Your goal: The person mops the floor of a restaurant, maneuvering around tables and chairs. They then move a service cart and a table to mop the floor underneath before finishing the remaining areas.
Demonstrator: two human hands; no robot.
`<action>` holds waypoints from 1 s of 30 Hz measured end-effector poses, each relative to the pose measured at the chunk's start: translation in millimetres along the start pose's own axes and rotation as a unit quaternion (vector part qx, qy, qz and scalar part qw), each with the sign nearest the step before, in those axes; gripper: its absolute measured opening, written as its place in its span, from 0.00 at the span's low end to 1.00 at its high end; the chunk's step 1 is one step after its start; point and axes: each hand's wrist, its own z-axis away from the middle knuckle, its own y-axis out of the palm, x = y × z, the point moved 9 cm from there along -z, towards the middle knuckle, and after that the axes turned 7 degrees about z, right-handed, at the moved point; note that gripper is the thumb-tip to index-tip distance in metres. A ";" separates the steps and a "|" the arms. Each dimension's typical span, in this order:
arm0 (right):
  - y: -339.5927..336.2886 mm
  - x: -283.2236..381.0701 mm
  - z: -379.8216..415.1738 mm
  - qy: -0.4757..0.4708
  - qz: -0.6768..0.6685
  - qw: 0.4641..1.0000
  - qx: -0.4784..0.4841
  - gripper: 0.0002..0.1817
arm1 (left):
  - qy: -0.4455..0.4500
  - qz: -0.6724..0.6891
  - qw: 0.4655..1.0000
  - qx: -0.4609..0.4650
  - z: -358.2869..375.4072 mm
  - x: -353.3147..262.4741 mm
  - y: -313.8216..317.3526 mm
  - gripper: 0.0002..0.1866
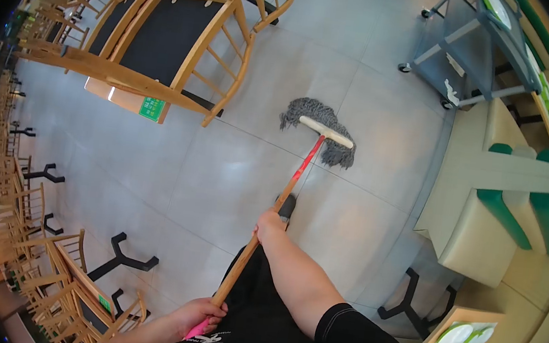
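Mop (319, 132) handle gripped by both fists, right hand (270, 224) partly hiding a shoe.

Soft grey stringy cloth on the mop head (323, 133), under a smooth pale bar. Bare smooth wood along most of the mop handle (260, 237), with shiny red and pink plastic near the head and at the top end. Large grey floor tiles (232, 187), smooth and a bit shiny. Light wooden chairs (168, 31) with flat black seats. Dull grey metal on the cart (464, 51). Smooth padded cream and green bench seat (508, 198). Matt black table feet (126, 257).
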 end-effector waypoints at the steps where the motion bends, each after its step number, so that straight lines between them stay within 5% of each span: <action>1: -4.7 9.2 -6.7 0.006 0.005 1.000 -0.002 0.23 | 0.005 -0.008 1.000 -0.017 -8.0 -5.9 5.4 0.05; 3: -8.5 50.7 -18.5 -0.035 -0.032 0.997 0.059 0.24 | 0.007 -0.032 0.999 -0.009 -27.2 -26.9 29.6 0.05; 11: -37.4 256.2 -58.0 -0.058 -0.038 0.997 0.043 0.22 | -0.001 0.006 0.999 0.051 -52.0 -163.0 195.6 0.04; 25: -43.2 433.0 -9.1 0.059 -0.048 0.997 0.006 0.17 | -0.024 0.085 0.996 0.031 -33.7 -299.8 329.6 0.02; 30: -59.0 513.3 -24.7 -0.014 0.027 0.999 0.020 0.21 | 0.037 0.072 0.996 0.035 -73.8 -337.2 377.6 0.03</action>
